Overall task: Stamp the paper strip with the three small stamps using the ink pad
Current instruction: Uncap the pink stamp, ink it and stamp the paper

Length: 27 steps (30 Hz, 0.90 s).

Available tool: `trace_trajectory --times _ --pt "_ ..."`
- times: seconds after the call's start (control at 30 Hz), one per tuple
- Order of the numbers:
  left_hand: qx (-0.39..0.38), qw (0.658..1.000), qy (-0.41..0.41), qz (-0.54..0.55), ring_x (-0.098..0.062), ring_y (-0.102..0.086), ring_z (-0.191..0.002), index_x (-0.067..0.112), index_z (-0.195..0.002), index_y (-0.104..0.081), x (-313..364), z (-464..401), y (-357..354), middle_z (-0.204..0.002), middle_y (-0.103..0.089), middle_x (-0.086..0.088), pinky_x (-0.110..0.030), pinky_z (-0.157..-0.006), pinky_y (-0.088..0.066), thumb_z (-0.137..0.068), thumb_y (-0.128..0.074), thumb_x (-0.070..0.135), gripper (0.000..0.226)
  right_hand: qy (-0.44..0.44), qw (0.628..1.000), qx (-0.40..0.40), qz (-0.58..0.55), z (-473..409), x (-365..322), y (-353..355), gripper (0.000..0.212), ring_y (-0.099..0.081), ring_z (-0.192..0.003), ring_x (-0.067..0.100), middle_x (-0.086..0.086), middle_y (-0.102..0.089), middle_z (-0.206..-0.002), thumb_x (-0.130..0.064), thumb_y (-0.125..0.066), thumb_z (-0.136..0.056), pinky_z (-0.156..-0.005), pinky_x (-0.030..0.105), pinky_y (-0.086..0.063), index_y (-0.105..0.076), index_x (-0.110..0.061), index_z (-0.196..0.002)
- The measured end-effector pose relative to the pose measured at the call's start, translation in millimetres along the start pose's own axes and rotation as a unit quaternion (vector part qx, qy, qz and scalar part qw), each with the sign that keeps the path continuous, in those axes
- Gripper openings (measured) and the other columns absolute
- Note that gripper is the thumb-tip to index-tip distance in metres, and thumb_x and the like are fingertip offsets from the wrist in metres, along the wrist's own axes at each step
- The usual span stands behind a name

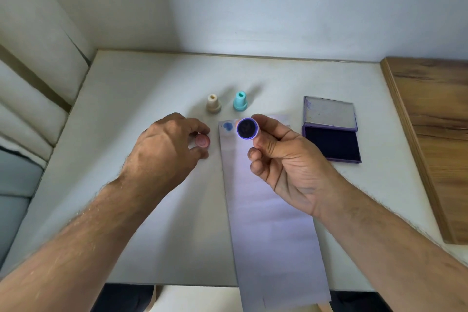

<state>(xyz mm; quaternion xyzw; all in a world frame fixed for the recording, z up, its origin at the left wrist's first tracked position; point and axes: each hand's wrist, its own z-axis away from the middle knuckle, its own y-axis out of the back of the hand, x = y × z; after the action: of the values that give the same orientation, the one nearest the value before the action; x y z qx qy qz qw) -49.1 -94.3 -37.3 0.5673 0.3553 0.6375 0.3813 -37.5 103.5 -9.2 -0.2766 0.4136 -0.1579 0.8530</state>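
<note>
A: What are the hands doing?

B: The right hand (pixel 283 159) pinches a purple stamp (pixel 248 128) between thumb and fingers, lifted over the far end of the strip (pixel 268 210), inked face tilted up toward the camera. The left hand (pixel 164 144) curls its fingertips round a pink stamp (pixel 203 140) that sits on the worktop (pixel 126 109), just left of the strip.

A: Any prints yet?

B: One blue mark (pixel 228 126) at the strip's far end, just beside the raised stamp. The rest of the strip, running to the near edge and over it, looks blank.

A: The others?

B: A beige stamp (pixel 213 104) and a teal stamp (pixel 240 102) stand upright beyond the strip. The pad (pixel 332 144) lies open toward the right edge.

A: How to do this step well?

B: I'd judge the face is dark enough. Turn it down flat, set it nearer than the blue mark, press straight and lift cleanly. The strip is loose, so a steadying finger would help.
</note>
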Motion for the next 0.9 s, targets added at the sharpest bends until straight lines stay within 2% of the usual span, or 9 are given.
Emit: trace_trajectory --times 0.27,0.4,0.5,0.67,0.77,0.9 --pt "-0.016 1.0 0.008 -0.023 -0.014 -0.059 -0.089 0.037 -0.103 -0.07 4 -1 2 -0.093 -0.058 0.009 -0.026 -0.073 -0.045 -0.082 -0.072 0.032 0.021 -0.002 0.999 -0.029 -0.019 9 0 1 0.025 -0.058 -0.05 0.014 0.0 -0.065 -0.068 0.002 -0.063 -0.067 -0.046 0.022 -0.05 -0.074 -0.016 -0.08" --pt "-0.019 0.999 0.011 -0.042 -0.014 -0.059 -0.091 0.036 -0.106 -0.069 6 -1 2 -0.094 -0.056 0.009 -0.026 -0.074 -0.043 -0.084 -0.07 0.031 0.022 0.004 1.0 -0.03 -0.009 14 -2 3 0.029 -0.073 -0.067 0.016 0.003 -0.074 -0.08 0.002 -0.062 -0.07 -0.053 0.023 -0.056 -0.07 -0.011 -0.095" --pt "-0.019 0.998 0.014 -0.053 -0.016 -0.06 -0.092 0.035 -0.106 -0.069 9 -1 2 -0.094 -0.057 0.008 -0.026 -0.074 -0.043 -0.086 -0.068 0.03 0.021 0.016 0.999 -0.022 -0.027 19 -5 5 0.035 -0.075 -0.076 0.018 0.008 -0.075 -0.084 0.002 -0.062 -0.071 -0.061 0.023 -0.059 -0.066 -0.004 -0.105" --pt "-0.027 0.997 0.015 -0.069 -0.017 -0.059 -0.092 0.032 -0.112 -0.068 16 1 5 -0.097 -0.06 0.007 -0.026 -0.075 -0.044 -0.085 -0.067 0.025 0.027 0.032 0.998 0.017 -0.045 24 -12 11 0.033 -0.075 -0.082 0.019 0.012 -0.076 -0.092 0.005 -0.063 -0.08 -0.069 0.023 -0.059 -0.066 0.001 -0.113" --pt "-0.017 0.997 0.01 -0.079 -0.021 -0.06 -0.1 0.03 -0.12 -0.063 24 2 7 -0.109 -0.064 0.003 -0.029 -0.082 -0.047 -0.083 -0.068 0.023 0.038 0.051 0.997 0.046 -0.041 27 -18 16 0.018 -0.075 -0.085 0.018 0.01 -0.076 -0.09 -0.003 -0.065 -0.085 -0.072 0.024 -0.06 -0.07 0.0 -0.102" --pt "0.008 0.999 0.015 -0.046 -0.02 -0.061 -0.096 0.035 -0.116 -0.063 44 4 7 -0.099 -0.067 0.008 -0.027 -0.079 -0.047 -0.081 -0.073 0.029 0.037 0.097 0.985 0.14 0.023 26 -26 24 0.015 -0.075 -0.083 0.021 0.013 -0.076 -0.088 -0.001 -0.068 -0.086 -0.071 0.026 -0.061 -0.069 0.001 -0.101"
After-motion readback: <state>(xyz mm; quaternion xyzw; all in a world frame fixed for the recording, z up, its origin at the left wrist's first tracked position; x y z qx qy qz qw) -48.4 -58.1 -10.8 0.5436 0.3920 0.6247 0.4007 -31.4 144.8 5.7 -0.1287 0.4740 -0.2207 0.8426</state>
